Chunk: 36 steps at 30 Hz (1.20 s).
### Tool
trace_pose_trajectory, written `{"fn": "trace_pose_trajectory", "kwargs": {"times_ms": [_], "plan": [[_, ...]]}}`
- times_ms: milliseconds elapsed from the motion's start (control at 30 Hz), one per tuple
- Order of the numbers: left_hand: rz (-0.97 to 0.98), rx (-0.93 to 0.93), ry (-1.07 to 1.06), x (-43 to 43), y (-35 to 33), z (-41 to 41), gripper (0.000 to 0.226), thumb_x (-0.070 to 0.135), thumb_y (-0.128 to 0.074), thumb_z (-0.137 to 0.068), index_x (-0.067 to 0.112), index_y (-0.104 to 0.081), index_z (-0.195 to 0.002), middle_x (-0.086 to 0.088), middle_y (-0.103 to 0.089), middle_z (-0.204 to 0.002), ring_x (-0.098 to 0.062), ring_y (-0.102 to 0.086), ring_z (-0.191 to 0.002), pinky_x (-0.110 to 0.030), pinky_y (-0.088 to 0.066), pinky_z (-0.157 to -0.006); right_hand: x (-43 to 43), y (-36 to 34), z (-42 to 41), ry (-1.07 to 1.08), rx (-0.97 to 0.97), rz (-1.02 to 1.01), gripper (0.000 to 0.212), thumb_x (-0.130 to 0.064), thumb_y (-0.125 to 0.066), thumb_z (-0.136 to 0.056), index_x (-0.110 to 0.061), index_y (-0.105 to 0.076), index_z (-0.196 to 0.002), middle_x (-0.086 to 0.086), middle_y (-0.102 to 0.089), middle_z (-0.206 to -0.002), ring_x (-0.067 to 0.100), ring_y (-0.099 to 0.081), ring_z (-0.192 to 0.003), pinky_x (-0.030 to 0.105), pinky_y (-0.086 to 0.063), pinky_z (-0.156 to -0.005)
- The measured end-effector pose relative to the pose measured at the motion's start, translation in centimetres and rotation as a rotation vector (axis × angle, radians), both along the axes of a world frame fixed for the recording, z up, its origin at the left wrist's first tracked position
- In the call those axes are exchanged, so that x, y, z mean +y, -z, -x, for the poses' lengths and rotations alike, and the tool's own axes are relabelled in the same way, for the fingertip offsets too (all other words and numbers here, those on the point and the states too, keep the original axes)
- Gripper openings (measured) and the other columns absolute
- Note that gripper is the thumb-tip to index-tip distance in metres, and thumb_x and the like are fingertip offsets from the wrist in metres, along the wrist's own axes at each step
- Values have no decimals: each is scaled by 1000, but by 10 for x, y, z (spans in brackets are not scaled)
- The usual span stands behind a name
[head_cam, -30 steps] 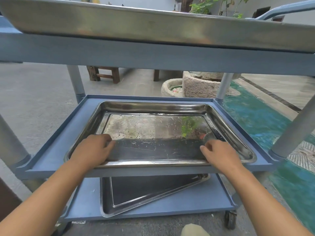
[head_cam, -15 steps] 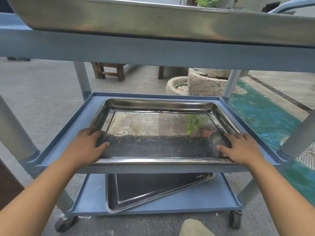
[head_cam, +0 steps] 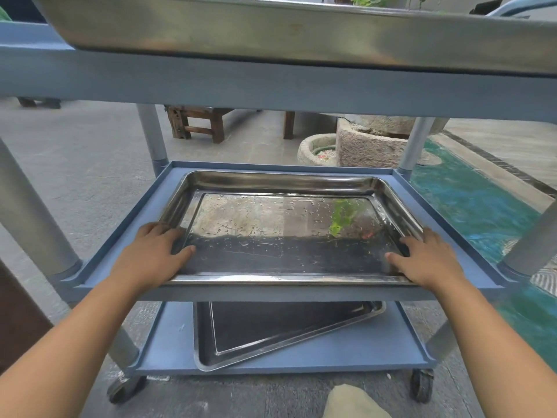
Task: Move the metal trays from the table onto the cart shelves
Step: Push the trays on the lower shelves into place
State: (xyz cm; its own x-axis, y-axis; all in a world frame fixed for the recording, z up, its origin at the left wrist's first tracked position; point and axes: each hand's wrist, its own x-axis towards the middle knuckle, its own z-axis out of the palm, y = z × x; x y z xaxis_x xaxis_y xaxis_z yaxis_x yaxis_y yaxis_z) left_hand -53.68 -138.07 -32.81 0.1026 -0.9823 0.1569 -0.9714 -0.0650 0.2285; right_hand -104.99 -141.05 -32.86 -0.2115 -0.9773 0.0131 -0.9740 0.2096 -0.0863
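Observation:
A wet steel tray (head_cam: 280,182) lies flat on the middle shelf (head_cam: 126,224) of a blue cart. My left hand (head_cam: 150,254) rests on the tray's near left corner, thumb inside the rim. My right hand (head_cam: 428,257) rests on the near right corner in the same way. A second tray (head_cam: 301,40) sits on the top shelf, close overhead. A third tray (head_cam: 271,336) lies askew on the bottom shelf (head_cam: 376,348).
Grey cart posts (head_cam: 27,212) stand at each corner, castors (head_cam: 422,384) below. Beyond the cart are a wooden stool (head_cam: 199,122), stone basins (head_cam: 367,146) and a teal pool (head_cam: 470,212) to the right. Grey paving surrounds the cart.
The tray has slid further onto the middle shelf and squared up. Both hands have shifted outward from the near edge to its front corners.

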Motion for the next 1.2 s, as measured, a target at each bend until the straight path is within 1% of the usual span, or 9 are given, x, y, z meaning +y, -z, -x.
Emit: {"fn": "trace_pose_trajectory", "kwargs": {"times_ms": [100,200,267,400,600,767,967,1100,1200], "plan": [[57,74,-3,7,-7,5,62,67,-34,-84,24,-67,-116,-4,-66,-122,-25,-38,-134,-48,-46,-95,6,-4,-4,-18,-46,126,63,-61,-44,-86,-21,-57,-131,18,-45,-145,36,-39,-133,47,-37,-106],[102,58,-23,16,-16,12,46,59,-41,-90,24,-69,-103,-4,-69,-104,-27,-58,-109,-42,-49,-80,22,-10,-11,-58,-169,313,56,-53,-46,-89,-8,-62,-119,17,-61,-118,36,-53,-111,47,-49,-87],[162,76,-30,25,-20,18,40,53,-48,-93,20,-68,-102,-4,-69,-101,-29,-62,-98,-42,-49,-79,39,-9,-16,-94,-202,388,55,-52,-48,-91,-7,-63,-118,15,-63,-116,35,-55,-110,47,-50,-86],[288,140,114,58,-19,44,36,35,-62,-92,7,-68,-114,-11,-66,-114,-33,-57,-111,-46,-47,-94,79,-1,-32,-270,-282,410,43,-38,-59,-93,-8,-62,-124,10,-59,-128,28,-49,-123,41,-40,-101],[435,198,293,126,9,89,39,37,-51,-87,6,-71,-101,-7,-65,-101,-32,-56,-97,-47,-46,-86,137,15,-59,-481,-358,521,30,-22,-61,-92,-14,-63,-121,-5,-61,-121,10,-52,-118,9,-28,-102],[234,207,378,141,53,108,40,39,-48,-89,9,-68,-108,0,-64,-89,-25,-58,-86,-34,-45,-79,151,46,-71,-598,-424,353,27,-26,-59,-91,-19,-65,-116,-15,-63,-106,-2,-59,-97,17,-44,-88],[85,228,340,113,110,114,25,30,-56,-94,19,-64,-115,8,-64,-89,-18,-61,-86,-37,-52,-74,121,109,-76,-570,-420,100,35,-36,-56,-93,-25,-60,-126,-16,-62,-110,-4,-58,-97,28,-51,-87],[-5,189,286,80,149,119,29,35,-54,-94,20,-60,-119,7,-63,-89,-20,-61,-85,-38,-53,-74,80,159,-78,-494,-417,29,39,-37,-59,-93,-22,-58,-128,-7,-65,-112,8,-61,-105,36,-51,-91],[-79,170,217,57,184,118,33,36,-55,-95,17,-59,-121,1,-65,-92,-26,-62,-88,-41,-53,-75,47,204,-80,-450,-323,-28,48,-43,-57,-93,-17,-55,-134,4,-61,-125,21,-57,-118,38,-47,-97]]}}
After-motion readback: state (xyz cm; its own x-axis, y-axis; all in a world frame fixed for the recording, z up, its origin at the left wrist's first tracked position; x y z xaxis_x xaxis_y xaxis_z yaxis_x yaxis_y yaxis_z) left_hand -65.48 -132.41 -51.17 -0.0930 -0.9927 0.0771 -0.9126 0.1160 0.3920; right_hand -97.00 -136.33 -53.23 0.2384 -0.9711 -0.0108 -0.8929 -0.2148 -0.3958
